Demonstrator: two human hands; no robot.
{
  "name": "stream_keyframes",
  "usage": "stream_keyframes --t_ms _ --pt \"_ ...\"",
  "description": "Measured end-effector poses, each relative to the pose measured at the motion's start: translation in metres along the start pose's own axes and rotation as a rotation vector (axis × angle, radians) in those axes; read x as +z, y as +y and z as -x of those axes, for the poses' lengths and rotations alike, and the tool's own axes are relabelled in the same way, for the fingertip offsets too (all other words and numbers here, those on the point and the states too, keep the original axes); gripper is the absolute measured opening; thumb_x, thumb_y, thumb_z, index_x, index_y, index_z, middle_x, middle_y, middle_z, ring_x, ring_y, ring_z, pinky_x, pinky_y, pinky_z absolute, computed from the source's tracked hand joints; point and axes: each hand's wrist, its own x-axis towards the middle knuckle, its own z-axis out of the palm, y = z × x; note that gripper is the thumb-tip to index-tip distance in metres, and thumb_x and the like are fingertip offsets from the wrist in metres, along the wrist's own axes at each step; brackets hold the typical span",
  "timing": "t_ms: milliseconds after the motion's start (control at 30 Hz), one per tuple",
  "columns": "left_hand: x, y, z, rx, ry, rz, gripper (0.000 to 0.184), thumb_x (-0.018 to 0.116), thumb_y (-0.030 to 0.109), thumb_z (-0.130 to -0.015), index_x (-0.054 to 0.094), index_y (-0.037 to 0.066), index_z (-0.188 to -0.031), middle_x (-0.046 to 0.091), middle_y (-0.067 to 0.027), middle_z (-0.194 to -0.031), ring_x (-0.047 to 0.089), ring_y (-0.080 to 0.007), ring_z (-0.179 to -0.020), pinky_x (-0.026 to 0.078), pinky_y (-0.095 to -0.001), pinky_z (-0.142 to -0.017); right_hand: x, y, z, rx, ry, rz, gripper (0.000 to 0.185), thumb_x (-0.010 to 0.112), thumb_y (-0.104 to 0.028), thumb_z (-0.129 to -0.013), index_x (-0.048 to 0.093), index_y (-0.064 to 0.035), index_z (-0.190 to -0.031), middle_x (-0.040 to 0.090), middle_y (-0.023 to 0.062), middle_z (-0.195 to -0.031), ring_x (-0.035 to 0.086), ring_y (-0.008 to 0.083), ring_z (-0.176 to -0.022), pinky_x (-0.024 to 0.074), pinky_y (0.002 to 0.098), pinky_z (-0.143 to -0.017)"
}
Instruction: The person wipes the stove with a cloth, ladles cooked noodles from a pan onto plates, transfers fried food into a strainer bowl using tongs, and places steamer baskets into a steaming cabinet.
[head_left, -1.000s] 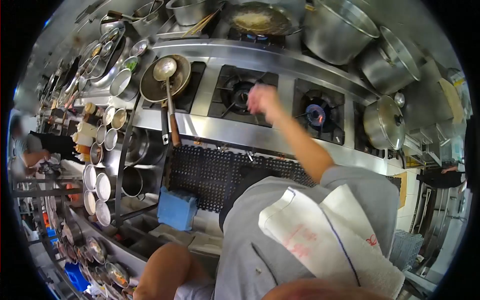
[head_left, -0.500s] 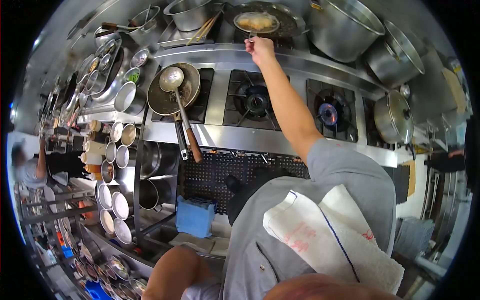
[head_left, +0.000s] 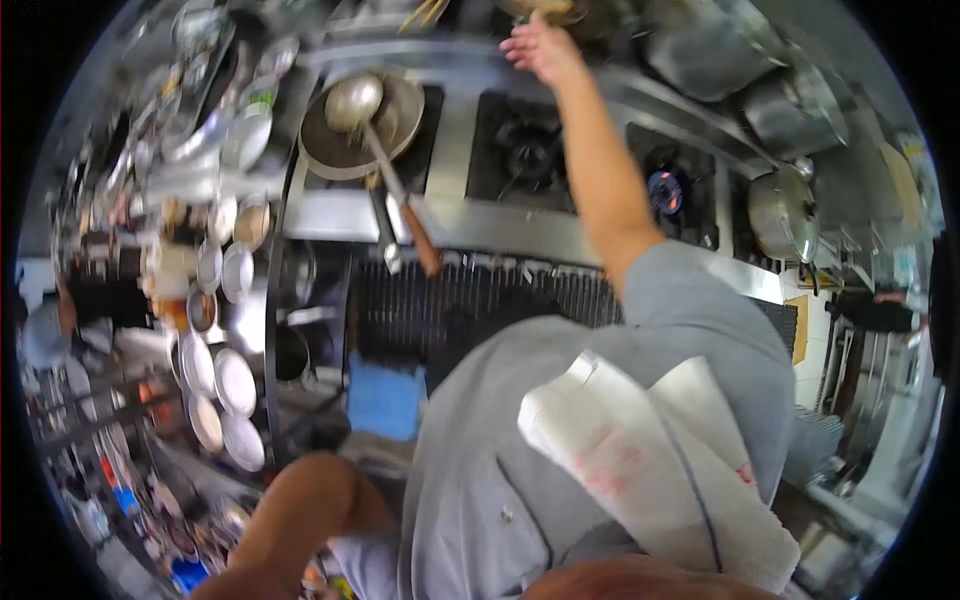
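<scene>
My right hand (head_left: 540,48) reaches across the stove to its back row, fingers stretched apart with nothing in them. Just beyond it, cut off by the top edge, is a strainer (head_left: 548,9) with golden food in it, over a dark wok (head_left: 597,22). My left arm (head_left: 315,505) is bent at the lower left, and its hand is out of view. On the front-left burner sits another wok (head_left: 315,140), with a ladle (head_left: 354,103) lying in it, its wooden handle sticking out over the stove edge.
A middle burner (head_left: 530,155) and a lit burner (head_left: 665,190) lie under my arm. Large steel pots (head_left: 710,50) stand at the back right, a lidded pot (head_left: 780,215) at the right. Metal containers (head_left: 235,380) line the left shelf. Another person (head_left: 45,330) stands far left.
My right hand has let go of the strainer's handle and opened its fingers. The view has shifted, so the stove sits higher in the frame, and now is blurred.
</scene>
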Motion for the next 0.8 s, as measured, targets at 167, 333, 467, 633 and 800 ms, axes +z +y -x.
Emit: stream_keyframes --t_ms 167,333,467,633,800 --pt "-0.007 -0.041 0.122 -0.473 0.193 -0.014 0.022 0.051 0.014 -0.086 0.056 0.0 -0.103 0.058 -0.0136 -0.098 0.056 -0.0234 -0.087 0.046 -0.0366 -0.077 0.01 0.06 0.104 0.192 -0.388 0.725 0.045 0.047 -0.043 -0.096 0.063 -0.0007 -0.103 0.069 0.0121 -0.086 0.062 0.0136 -0.063 0.0479 0.0242 -0.051" --pt "0.012 -0.039 0.357 -1.705 0.303 -0.074 0.012 0.061 0.016 -0.09 0.06 0.005 -0.096 0.055 -0.0022 -0.082 0.051 -0.0116 -0.075 0.044 -0.0265 -0.07 0.109 0.174 0.197 0.822 -0.348 -0.057 0.077 0.048 -0.063 -0.09 0.04 -0.0039 -0.137 0.055 0.0224 -0.122 0.051 0.0324 -0.119 0.0492 0.0493 -0.088" --pt "0.046 -0.002 0.454 -2.256 0.545 0.084 0.021 0.062 0.023 -0.091 0.062 0.008 -0.106 0.061 -0.0032 -0.085 0.058 -0.014 -0.075 0.048 -0.0265 -0.065 0.163 0.213 0.196 0.871 -0.434 -0.427 0.049 0.063 -0.045 -0.088 0.052 -0.0048 -0.114 0.063 0.0145 -0.101 0.066 0.0334 -0.085 0.0536 0.0541 -0.078" --pt "0.064 -0.026 0.481 -2.154 0.464 0.179 0.019 0.059 0.026 -0.092 0.062 0.008 -0.098 0.061 -0.0007 -0.076 0.056 -0.0083 -0.068 0.046 -0.024 -0.058 0.181 0.192 0.19 0.903 -0.366 -0.423 0.052 0.051 -0.045 -0.089 0.051 0.0001 -0.115 0.06 0.0209 -0.108 0.061 0.0397 -0.098 0.0517 0.0533 -0.085" --pt "0.074 0.026 0.585 -2.022 0.47 -0.593 0.035 0.061 0.035 -0.084 0.064 0.001 -0.092 0.067 -0.02 -0.085 0.064 -0.035 -0.083 0.05 -0.0441 -0.074 0.157 0.243 0.166 0.616 -0.771 -0.599 0.083 0.049 -0.07 -0.081 0.05 -0.0001 -0.125 0.056 0.02 -0.12 0.053 0.0347 -0.113 0.0363 0.0519 -0.104"
